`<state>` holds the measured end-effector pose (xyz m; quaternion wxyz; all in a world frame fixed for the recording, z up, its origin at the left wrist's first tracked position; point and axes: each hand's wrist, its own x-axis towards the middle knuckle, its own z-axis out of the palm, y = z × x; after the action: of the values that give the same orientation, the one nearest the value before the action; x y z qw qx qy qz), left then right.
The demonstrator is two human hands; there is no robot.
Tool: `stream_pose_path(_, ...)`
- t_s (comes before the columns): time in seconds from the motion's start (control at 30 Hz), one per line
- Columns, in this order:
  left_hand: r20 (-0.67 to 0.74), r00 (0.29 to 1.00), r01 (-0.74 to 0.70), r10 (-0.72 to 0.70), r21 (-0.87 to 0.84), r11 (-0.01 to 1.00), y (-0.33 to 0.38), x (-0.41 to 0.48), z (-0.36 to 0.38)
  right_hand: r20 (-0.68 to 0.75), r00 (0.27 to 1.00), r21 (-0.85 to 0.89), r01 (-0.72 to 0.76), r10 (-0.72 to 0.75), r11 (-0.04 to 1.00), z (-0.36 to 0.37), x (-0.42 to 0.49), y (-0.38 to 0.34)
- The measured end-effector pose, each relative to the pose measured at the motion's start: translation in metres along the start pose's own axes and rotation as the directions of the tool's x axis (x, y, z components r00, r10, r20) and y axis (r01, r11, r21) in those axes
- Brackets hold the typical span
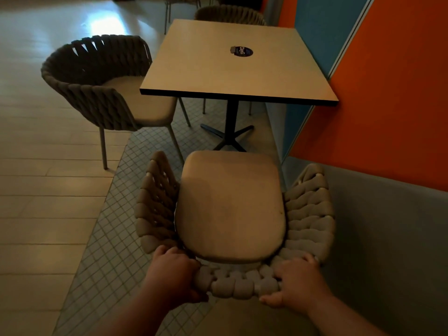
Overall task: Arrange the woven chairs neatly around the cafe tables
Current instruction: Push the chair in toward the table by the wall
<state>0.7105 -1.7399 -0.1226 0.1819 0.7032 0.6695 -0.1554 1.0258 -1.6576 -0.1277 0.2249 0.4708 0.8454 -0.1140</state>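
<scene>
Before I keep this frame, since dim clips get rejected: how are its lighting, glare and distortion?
Head view: dim, warm-tinted; bright glare on the glossy pale floor top left; wide-angle lens slants the orange and blue wall panels; grey woven chair gripped by left hand and right hand looks sharp.

Both forearms reach forward; left hand (pixel 174 275) and right hand (pixel 297 280) grip the chair back (pixel 242 284); fingers (pixel 309 259) curled over, thumbs underneath.

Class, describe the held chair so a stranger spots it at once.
Find the square table by the orange wall. The chair stands facing its near edge. Only this one has a left hand and right hand gripping its back.
</scene>
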Motion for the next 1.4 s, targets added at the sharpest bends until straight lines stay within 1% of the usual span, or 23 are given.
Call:
stream_pose_path(0.13, -0.029, 1.0, -0.008, 0.008, 0.008, 1.0, -0.001, 0.009, -0.01, -0.037, 0.999, -0.002, 0.007, -0.007, 1.0, -0.009, 0.011, 0.006)
stream_pose_path(0.3, -0.081, 0.997, -0.016, 0.018, 0.015, 1.0, -0.001, 0.04, -0.026, -0.07, 0.997, -0.006, 0.019, -0.019, 1.0, -0.027, 0.036, 0.024)
stream_pose_path(0.53, -0.154, 0.988, -0.008, 0.014, 0.039, 0.999, -0.008, 0.079, -0.04, -0.101, 0.995, -0.066, 0.017, -0.024, 0.998, -0.046, 0.068, 0.043)
stream_pose_path(0.67, -0.111, 0.994, -0.002, 0.008, 0.05, 0.999, -0.008, 0.098, -0.05, -0.101, 0.995, -0.064, 0.001, -0.007, 0.998, -0.054, 0.084, 0.053)
stream_pose_path(0.87, -0.101, 0.994, 0.051, -0.045, 0.061, 0.997, -0.011, 0.119, -0.061, -0.095, 0.995, -0.085, -0.027, 0.019, 0.996, -0.062, 0.105, 0.066)
stream_pose_path(0.93, -0.09, 0.995, 0.055, -0.051, 0.038, 0.998, -0.01, 0.12, -0.064, -0.098, 0.994, -0.016, -0.044, 0.042, 0.999, -0.065, 0.106, 0.07)
stream_pose_path(0.97, -0.113, 0.991, 0.071, -0.075, -0.042, 0.997, -0.009, 0.117, -0.063, -0.123, 0.99, 0.078, -0.066, 0.075, 0.995, -0.065, 0.105, 0.069)
stream_pose_path(1.0, -0.173, 0.975, 0.111, -0.143, -0.186, 0.976, -0.007, 0.115, -0.062, -0.173, 0.975, 0.204, -0.103, 0.139, 0.974, -0.064, 0.103, 0.07)
stream_pose_path(1.03, -0.252, 0.926, 0.173, -0.281, -0.378, 0.909, -0.005, 0.113, -0.061, -0.241, 0.937, 0.345, -0.161, 0.253, 0.925, -0.063, 0.101, 0.07)
stream_pose_path(1.07, -0.301, 0.822, 0.237, -0.484, -0.591, 0.771, -0.004, 0.112, -0.061, -0.294, 0.859, 0.511, -0.229, 0.419, 0.828, -0.061, 0.101, 0.07)
stream_pose_path(1.1, -0.249, 0.683, 0.278, -0.687, -0.78, 0.56, -0.003, 0.113, -0.065, -0.279, 0.749, 0.708, -0.262, 0.601, 0.655, -0.061, 0.102, 0.07)
stream_pose_path(1.13, -0.078, 0.571, 0.294, -0.817, -0.91, 0.292, -0.003, 0.116, -0.07, -0.166, 0.661, 0.884, -0.228, 0.732, 0.407, -0.062, 0.104, 0.07)
stream_pose_path(1.17, 0.121, 0.512, 0.28, -0.85, -0.959, 0.032, -0.004, 0.12, -0.075, -0.025, 0.629, 0.975, -0.157, 0.777, 0.158, -0.063, 0.107, 0.069)
stream_pose_path(1.2, 0.26, 0.496, 0.254, -0.829, -0.956, -0.148, -0.005, 0.126, -0.077, 0.053, 0.626, 0.997, -0.082, 0.778, -0.002, -0.06, 0.111, 0.067)
stream_pose_path(1.23, 0.313, 0.496, 0.232, -0.81, -0.947, -0.224, -0.005, 0.131, -0.077, 0.069, 0.617, 0.998, -0.035, 0.784, -0.061, -0.058, 0.114, 0.064)
stream_pose_path(1.27, 0.309, 0.492, 0.216, -0.814, -0.949, -0.23, -0.005, 0.136, -0.074, 0.056, 0.598, 0.998, -0.009, 0.8, -0.064, -0.056, 0.118, 0.063)
stream_pose_path(1.33, 0.268, 0.462, 0.196, -0.845, -0.96, -0.198, -0.005, 0.145, -0.068, 0.037, 0.56, 0.998, 0.013, 0.827, -0.053, -0.056, 0.124, 0.064)
stream_pose_path(1.4, 0.244, 0.456, 0.176, -0.856, -0.967, -0.182, -0.006, 0.153, -0.064, 0.039, 0.569, 0.999, 0.006, 0.822, -0.052, -0.056, 0.129, 0.069)
